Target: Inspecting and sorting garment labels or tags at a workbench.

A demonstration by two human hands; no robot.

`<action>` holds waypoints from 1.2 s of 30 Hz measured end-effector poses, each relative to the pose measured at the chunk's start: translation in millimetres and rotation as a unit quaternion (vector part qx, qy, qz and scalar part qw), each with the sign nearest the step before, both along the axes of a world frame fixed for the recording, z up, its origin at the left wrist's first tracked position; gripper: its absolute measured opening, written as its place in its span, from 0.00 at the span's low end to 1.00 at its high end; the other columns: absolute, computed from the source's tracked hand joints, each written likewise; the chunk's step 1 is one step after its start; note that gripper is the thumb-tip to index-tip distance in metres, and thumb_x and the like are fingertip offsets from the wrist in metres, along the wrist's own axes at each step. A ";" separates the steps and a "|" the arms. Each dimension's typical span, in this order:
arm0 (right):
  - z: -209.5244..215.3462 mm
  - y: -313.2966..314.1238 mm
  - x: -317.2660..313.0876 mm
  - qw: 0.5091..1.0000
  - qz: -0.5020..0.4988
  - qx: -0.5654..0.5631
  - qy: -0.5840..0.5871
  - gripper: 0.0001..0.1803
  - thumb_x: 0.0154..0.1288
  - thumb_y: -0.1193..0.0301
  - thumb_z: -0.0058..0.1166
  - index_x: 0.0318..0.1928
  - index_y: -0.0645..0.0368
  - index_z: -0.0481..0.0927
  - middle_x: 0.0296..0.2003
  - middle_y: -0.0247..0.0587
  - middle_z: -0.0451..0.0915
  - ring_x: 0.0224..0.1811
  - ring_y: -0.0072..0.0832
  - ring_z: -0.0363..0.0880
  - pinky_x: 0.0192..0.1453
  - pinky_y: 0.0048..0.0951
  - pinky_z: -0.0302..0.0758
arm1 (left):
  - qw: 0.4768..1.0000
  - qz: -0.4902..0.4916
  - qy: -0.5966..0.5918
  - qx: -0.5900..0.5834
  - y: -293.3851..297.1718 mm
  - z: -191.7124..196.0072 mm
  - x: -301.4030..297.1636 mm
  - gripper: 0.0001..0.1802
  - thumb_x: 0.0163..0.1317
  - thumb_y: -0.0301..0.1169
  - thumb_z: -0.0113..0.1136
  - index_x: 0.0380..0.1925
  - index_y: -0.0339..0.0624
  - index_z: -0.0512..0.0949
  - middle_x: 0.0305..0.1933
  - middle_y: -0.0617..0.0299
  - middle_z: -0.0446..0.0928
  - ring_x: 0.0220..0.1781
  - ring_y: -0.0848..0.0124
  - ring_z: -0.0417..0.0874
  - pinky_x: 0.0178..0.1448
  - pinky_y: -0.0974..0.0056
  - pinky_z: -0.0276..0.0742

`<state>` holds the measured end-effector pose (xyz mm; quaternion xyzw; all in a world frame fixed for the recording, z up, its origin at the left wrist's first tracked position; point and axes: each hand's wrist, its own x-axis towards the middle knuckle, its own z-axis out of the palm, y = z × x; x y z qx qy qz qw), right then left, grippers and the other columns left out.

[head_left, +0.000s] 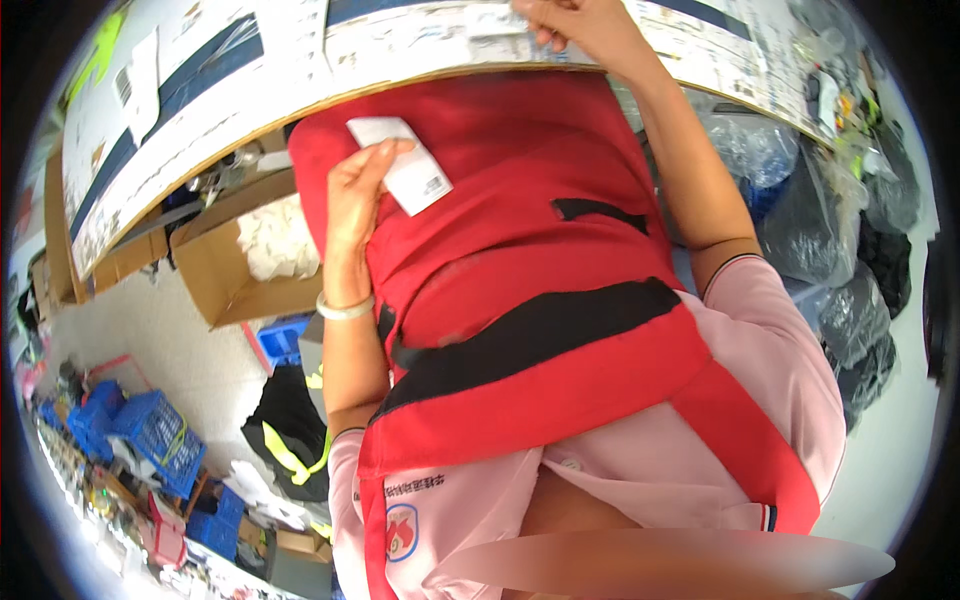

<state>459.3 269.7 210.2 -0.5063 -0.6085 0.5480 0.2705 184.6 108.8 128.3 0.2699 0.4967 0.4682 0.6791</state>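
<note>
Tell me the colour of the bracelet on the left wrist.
White: a plain white bracelet below the left hand, clearest in the head view.

Table (250,150) covered by printed sheets (180,80); a paper slip (495,20) is seen lying on it at the far edge.

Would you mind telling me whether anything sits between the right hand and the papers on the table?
Nothing visible does: the right hand already rests on the papers on the table. The left hand holds a white label.
</note>
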 end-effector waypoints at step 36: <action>-50.5 -84.0 -69.9 0.977 0.173 0.121 0.033 0.08 0.66 0.70 0.54 0.38 0.63 0.80 0.28 0.29 0.78 0.30 0.15 0.73 0.35 0.19 0.72 | 0.998 -0.048 0.020 0.025 2.9 5.6 8.2 0.07 0.59 0.25 0.64 0.36 0.32 0.83 0.28 0.60 0.81 0.26 0.77 0.79 0.32 0.73 0.76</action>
